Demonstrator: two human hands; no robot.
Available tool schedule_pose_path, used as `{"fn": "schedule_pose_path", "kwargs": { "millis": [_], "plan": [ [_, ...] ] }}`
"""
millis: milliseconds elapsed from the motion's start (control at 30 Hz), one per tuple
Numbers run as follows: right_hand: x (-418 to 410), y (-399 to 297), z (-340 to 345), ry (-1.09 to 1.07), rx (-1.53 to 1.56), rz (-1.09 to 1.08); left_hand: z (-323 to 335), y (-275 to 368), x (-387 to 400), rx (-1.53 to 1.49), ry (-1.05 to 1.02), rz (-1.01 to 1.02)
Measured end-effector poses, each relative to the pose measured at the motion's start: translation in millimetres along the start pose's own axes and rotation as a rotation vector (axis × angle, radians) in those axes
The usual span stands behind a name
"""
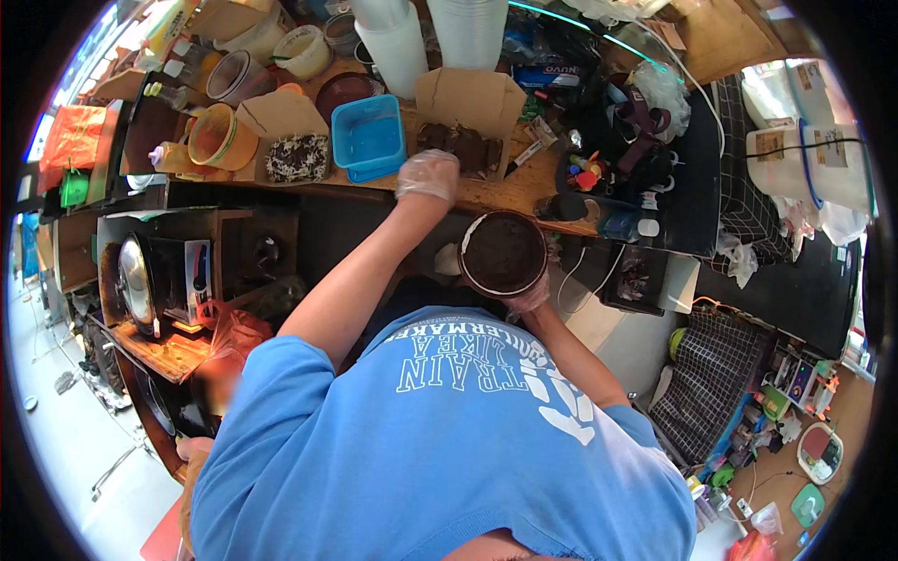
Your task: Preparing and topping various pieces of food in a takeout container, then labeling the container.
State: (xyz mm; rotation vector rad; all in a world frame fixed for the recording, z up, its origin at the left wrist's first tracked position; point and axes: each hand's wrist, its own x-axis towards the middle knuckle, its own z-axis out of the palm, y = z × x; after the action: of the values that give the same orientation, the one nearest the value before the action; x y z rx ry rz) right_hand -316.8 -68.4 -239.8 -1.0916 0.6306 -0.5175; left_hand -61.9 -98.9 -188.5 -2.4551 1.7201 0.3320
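Note:
My left hand (426, 175), in a clear plastic glove, is at the table edge between a blue plastic container (369, 133) and an open cardboard box (470, 98). Its fingers are bunched, and whether they grip anything is hidden. Dark brown chocolate-coated pieces (459, 149) lie in that box. Below the table edge, my right hand (527, 298), also gloved, holds a round tub of dark brown spread (504, 252) by its side. A second open cardboard box (280, 123) at the left contains a dark food topped with pale shreds (297, 158).
Stacked clear plastic cups (466, 35) stand behind the boxes. An orange tub (217, 137) is at the left. A marker (531, 158), a dark-lidded jar (561, 207) and a plastic bottle (624, 226) lie to the right. Another person's hand (194, 447) shows at lower left.

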Motion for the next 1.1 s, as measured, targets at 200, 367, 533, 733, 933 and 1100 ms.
{"fn": "schedule_pose_path", "kwargs": {
  "millis": [200,367,533,733,933,1100],
  "plan": [
    [3.3,32.6,-13.0,0.061,0.373,0.114,15.3,5.4,-0.5,-0.059,-0.012,-0.020],
    [3.6,18.5,-23.4,0.067,0.855,0.273,5.7,3.5,-5.4,-0.014,0.039,0.048],
    [4.8,4.1,-18.2,-0.178,0.883,0.134,18.9,6.2,-1.9,-0.015,0.026,-0.006],
    [5.1,-5.3,-27.5,-0.075,1.034,0.390,3.6,-24.0,-28.8,-0.010,0.303,-0.089],
    [11.6,-0.8,-29.0,-0.187,0.458,0.307,21.1,-25.2,-47.1,0.017,0.471,-0.064],
    [13.8,-13.4,-23.7,-0.214,0.989,0.337,37.3,-30.6,-50.9,-0.035,0.562,-0.111]
  ]
}}
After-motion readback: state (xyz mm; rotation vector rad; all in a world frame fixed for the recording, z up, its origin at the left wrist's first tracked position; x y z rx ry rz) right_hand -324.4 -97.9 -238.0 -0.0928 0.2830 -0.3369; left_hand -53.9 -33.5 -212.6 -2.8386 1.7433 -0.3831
